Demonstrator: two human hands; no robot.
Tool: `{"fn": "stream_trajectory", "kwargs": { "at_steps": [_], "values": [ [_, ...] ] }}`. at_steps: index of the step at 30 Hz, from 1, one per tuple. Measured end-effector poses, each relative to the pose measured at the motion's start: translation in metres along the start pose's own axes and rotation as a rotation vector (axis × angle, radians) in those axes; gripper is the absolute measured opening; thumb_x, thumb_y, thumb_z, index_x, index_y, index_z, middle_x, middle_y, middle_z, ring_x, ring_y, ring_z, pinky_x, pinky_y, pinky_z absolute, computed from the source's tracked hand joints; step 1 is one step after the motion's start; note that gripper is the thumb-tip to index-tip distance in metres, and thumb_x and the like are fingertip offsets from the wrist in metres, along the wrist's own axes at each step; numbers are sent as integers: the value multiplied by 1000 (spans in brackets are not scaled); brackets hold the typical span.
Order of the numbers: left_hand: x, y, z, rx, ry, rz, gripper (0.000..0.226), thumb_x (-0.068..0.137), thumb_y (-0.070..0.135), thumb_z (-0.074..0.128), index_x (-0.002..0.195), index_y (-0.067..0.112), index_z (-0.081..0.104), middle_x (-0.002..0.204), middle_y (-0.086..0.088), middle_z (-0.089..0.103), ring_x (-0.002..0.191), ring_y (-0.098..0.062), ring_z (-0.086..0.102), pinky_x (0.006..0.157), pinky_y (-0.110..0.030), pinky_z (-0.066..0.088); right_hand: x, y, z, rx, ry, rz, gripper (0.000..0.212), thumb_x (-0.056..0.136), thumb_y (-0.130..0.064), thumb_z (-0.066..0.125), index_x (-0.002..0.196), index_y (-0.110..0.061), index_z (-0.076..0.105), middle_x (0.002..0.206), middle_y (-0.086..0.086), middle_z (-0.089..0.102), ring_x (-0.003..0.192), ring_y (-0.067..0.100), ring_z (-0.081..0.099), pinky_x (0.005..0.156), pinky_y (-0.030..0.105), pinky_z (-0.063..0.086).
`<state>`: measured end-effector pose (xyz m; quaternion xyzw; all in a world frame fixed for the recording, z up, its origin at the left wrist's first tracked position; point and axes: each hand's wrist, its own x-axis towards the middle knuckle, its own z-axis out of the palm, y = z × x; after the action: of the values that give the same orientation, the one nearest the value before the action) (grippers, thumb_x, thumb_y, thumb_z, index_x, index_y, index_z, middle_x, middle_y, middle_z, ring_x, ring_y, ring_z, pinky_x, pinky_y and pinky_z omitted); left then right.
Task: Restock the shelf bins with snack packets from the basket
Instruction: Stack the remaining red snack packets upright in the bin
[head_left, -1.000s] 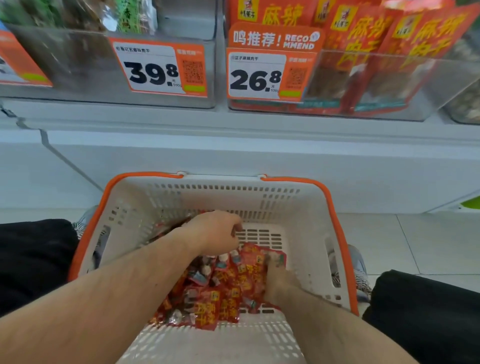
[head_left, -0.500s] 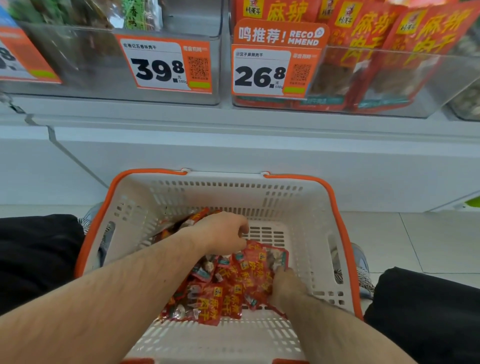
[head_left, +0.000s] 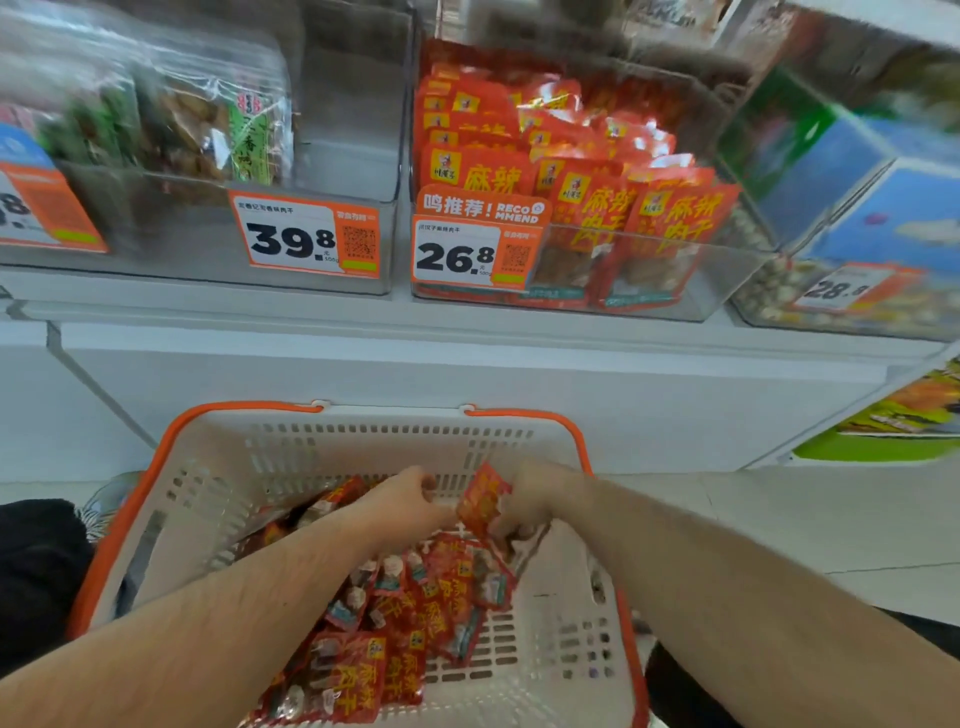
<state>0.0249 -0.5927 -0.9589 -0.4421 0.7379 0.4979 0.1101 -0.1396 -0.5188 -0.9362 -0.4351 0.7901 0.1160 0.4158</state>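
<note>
So, packet (head_left: 483, 501): looked light, crinkly, slippery; best pinched at an edge.
Right hand (head_left: 535, 499): pinched it.
Left hand (head_left: 410, 506): curled, grip unclear.

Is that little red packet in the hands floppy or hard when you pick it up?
Probably floppy: the red packet looks thin and bends where the right hand pinches it. Likely light too, since fingertips alone lift it above the basket. Its shiny wrapper may be a bit slippery. The left hand is curled beside it.
</note>
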Motion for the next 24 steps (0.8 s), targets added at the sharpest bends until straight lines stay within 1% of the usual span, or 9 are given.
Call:
{"fn": "stream_trajectory", "kwargs": {
  "at_steps": [2,4,6,8,10,14,17,20,24],
  "values": [
    [-3,11,-1,-337,-22,0,59,72,60,71,117,24,59,116,5,66,100,-14,64,89,-35,53,-22,0,-20,197,127,-85,21,83,-40,76,86,-20,70,73,-9,69,61,6,56,54,19,41],
    [-10,25,-3,-652,-66,43,46,81,53,71,114,21,68,106,-1,74,98,-21,70,90,-40,52,-44,0,-34,353,190,-163,30,86,-31,73,60,-24,60,45,-14,56,44,6,47,45,18,35],
    [-19,39,-4,-918,-50,83,28,90,24,69,113,10,68,101,-11,75,94,-27,72,83,-39,55,-60,0,-38,430,218,-196,36,86,-25,72,54,-22,56,47,-9,53,47,12,46,51,24,37],
    [-26,50,-8,-1016,22,142,23,88,5,67,110,3,66,98,-16,74,88,-31,72,79,-43,57,-75,1,-48,435,227,-205,31,86,-26,72,64,-8,60,59,5,57,54,16,51,55,27,39],
    [-35,61,-16,-994,107,202,18,85,-2,69,99,6,63,91,-14,75,79,-27,72,72,-40,56,-91,3,-60,443,236,-214,31,85,-30,72,81,1,67,71,10,60,59,15,55,56,26,41],
    [-52,88,-35,-706,228,376,20,82,-2,73,94,9,62,94,-10,75,83,-26,72,76,-37,57,-119,7,-86,678,430,-316,13,81,-22,78,75,-15,68,67,4,58,52,13,45,51,26,36],
    [-65,118,-48,-507,312,506,22,80,1,76,90,13,60,88,-3,74,81,-25,71,73,-36,56,-141,5,-107,829,583,-362,13,82,-16,77,91,-18,68,74,4,63,45,10,44,45,25,34],
    [-74,151,-60,-367,408,598,25,79,11,78,87,22,58,89,3,71,80,-16,69,74,-37,58,-164,4,-125,645,735,-324,6,86,-21,75,83,-20,69,74,0,68,54,8,55,51,24,45],
    [-78,192,-80,-130,541,763,33,80,20,79,101,28,55,97,14,65,88,-3,63,79,-25,54,-198,9,-148,424,1052,-269,26,88,-28,71,64,-22,65,63,-7,63,67,10,63,63,29,50]
  ]
}}
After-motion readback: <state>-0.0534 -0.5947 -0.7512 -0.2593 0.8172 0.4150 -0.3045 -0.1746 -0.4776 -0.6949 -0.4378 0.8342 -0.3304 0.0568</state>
